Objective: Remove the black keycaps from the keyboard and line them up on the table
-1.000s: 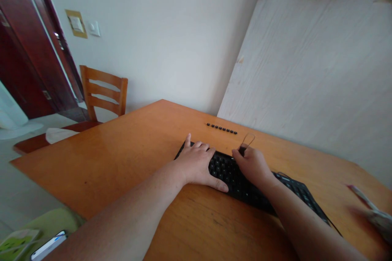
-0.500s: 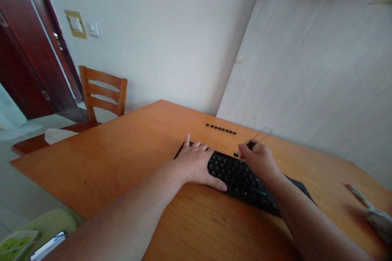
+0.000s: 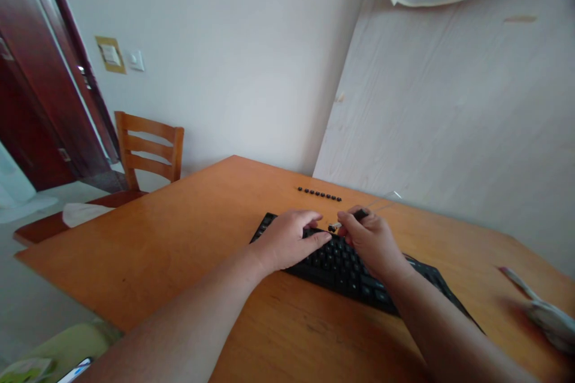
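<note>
While the head view shows the right hand [image 3: 374, 242] with its grip closed on a wire-looped tool [image 3: 360, 214] over the keyboard's [image 3: 335, 264] far edge, a slackened pinch could drop the black piece [image 3: 331, 228] at its tip. The left hand's [image 3: 287, 242] grip is parted. The tool's long axis slants, tip left, loop right.

No readable lettering or numbers — not even on the keyboard [image 3: 332, 257].
</note>
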Demonstrator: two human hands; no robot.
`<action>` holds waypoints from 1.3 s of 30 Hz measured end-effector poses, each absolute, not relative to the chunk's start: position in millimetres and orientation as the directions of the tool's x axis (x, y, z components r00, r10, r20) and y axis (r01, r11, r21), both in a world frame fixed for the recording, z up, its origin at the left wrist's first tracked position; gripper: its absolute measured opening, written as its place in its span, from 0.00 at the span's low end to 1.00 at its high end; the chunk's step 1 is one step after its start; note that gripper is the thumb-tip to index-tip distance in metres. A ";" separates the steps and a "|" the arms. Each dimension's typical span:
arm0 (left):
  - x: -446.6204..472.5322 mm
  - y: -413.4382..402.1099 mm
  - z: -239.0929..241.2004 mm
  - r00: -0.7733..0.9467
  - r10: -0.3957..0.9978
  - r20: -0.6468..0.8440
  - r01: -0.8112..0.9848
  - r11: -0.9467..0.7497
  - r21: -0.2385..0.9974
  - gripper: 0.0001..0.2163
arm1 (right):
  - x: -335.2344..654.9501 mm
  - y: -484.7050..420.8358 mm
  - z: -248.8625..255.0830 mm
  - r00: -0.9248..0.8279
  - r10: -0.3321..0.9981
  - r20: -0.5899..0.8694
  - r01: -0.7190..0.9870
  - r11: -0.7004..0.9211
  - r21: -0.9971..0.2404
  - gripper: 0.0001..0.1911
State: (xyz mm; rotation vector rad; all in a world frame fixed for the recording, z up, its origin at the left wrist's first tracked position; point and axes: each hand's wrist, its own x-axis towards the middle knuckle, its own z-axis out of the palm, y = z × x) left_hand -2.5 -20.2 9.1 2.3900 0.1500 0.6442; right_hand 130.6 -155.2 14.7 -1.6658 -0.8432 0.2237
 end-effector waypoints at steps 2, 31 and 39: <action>0.6 -24.6 6.5 0.891 0.260 0.373 -0.112 -0.671 0.733 0.17 | 125.3 -154.3 15.1 0.696 0.649 0.309 0.406 -0.001 -0.914 0.18; 6.9 -21.7 2.0 0.885 0.448 0.122 -0.124 -0.025 0.992 0.08 | 126.8 -161.2 13.6 0.425 0.764 0.485 0.788 -0.048 -0.614 0.10; 7.2 -22.4 3.6 0.891 0.430 0.146 -0.129 -0.067 0.989 0.08 | 121.8 -165.7 16.9 0.297 0.821 0.488 0.902 -0.073 -0.425 0.07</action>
